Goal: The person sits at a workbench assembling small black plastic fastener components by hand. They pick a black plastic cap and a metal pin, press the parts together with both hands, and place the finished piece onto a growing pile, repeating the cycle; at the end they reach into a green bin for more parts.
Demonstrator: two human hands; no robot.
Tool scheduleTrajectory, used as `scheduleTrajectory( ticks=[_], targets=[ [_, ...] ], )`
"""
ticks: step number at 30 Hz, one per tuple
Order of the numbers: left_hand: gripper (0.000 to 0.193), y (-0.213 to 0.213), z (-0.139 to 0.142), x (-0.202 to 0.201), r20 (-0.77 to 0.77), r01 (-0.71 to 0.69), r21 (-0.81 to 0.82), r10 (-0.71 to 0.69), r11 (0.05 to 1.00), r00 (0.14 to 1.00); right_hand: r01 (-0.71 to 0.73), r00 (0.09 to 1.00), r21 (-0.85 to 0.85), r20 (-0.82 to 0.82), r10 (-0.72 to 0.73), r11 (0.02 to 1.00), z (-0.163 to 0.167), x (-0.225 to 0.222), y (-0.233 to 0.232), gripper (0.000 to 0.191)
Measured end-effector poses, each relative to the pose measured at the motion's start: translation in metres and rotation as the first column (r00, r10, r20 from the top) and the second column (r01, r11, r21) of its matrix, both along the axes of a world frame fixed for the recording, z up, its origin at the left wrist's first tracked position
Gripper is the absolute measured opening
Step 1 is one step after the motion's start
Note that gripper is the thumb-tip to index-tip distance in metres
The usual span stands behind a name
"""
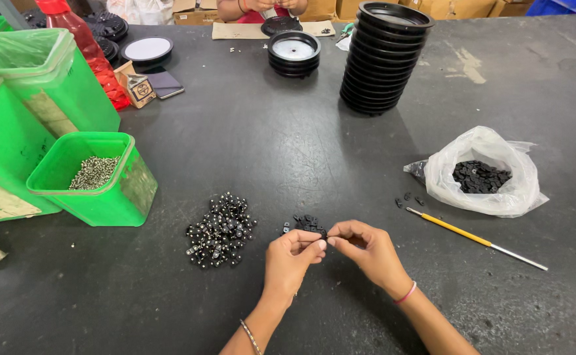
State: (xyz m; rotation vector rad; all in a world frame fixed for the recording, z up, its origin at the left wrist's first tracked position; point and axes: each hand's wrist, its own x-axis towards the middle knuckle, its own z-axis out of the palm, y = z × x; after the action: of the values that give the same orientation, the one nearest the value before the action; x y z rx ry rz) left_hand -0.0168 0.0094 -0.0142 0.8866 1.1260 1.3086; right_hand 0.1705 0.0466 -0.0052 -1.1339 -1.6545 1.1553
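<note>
**Fingertips meeting over a small black part**

Hands are working close together at the near middle of the dark desk [288, 144]. The left hand [289, 261] and the right hand [371, 252] are both pinching with thumb and forefinger, fingertips almost touching, and they are gripping something tiny and dark between them; exactly what it is, is too small to tell. It is sitting right at the meeting point of the two pinches, just above the desk and just in front of a small cluster of black square pieces [306, 224].

To do this well, I judge that the wrists should be staying low and the pinch light, since a piece this small is likely to be slipping or flicking away under hard pressure. Keeping the work directly over the desk means that a dropped part is landing nearby.

Just to the left, a heap of shiny beaded fasteners [220, 230] is lying loose, close enough for a left-hand sweep to be scattering it. Further left, a small green tub [107, 197] of silvery screws is standing beside larger green bins [34, 85]. To the right, a thin yellow-handled brush [472, 237] and a clear plastic bag [482, 171] of black parts are lying near. Open room is lying mostly ahead, toward a tall stack of black round trays [383, 59]. Another person's hands are working at the far edge.
</note>
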Motion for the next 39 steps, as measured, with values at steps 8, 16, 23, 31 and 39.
scheduleTrajectory(
  ticks=[8, 16, 23, 31, 39],
  targets=[
    [0.013, -0.001, 0.002, 0.000, -0.125, 0.030, 0.085, -0.019, 0.996, 0.992, -0.030, 0.999, -0.031, -0.035, 0.029, 0.999, 0.000, 0.000, 0.001, 0.015],
    [0.011, -0.006, 0.011, 0.001, -0.227, 0.057, 0.157, -0.020, 0.986, 0.974, -0.083, 0.995, -0.087, -0.069, 0.077, 0.993, -0.008, 0.010, 0.005, 0.021],
    [0.013, -0.004, 0.026, -0.012, -0.495, 0.007, 0.268, 0.132, 0.963, 0.859, -0.149, 0.973, -0.119, -0.193, 0.124, 0.982, -0.007, 0.003, 0.010, 0.026],
    [0.010, 0.002, 0.043, -0.105, -0.808, -0.219, 0.508, 0.549, 0.833, 0.214, 0.136, 0.990, 0.012, -0.044, -0.135, 0.991, 0.006, 0.035, 0.024, 0.024],
    [0.019, -0.004, 0.020, -0.016, -0.796, 0.135, 0.369, 0.238, 0.920, 0.556, 0.081, 0.886, 0.319, 0.412, -0.215, 0.944, 0.010, 0.024, 0.015, 0.019]
  ],
)
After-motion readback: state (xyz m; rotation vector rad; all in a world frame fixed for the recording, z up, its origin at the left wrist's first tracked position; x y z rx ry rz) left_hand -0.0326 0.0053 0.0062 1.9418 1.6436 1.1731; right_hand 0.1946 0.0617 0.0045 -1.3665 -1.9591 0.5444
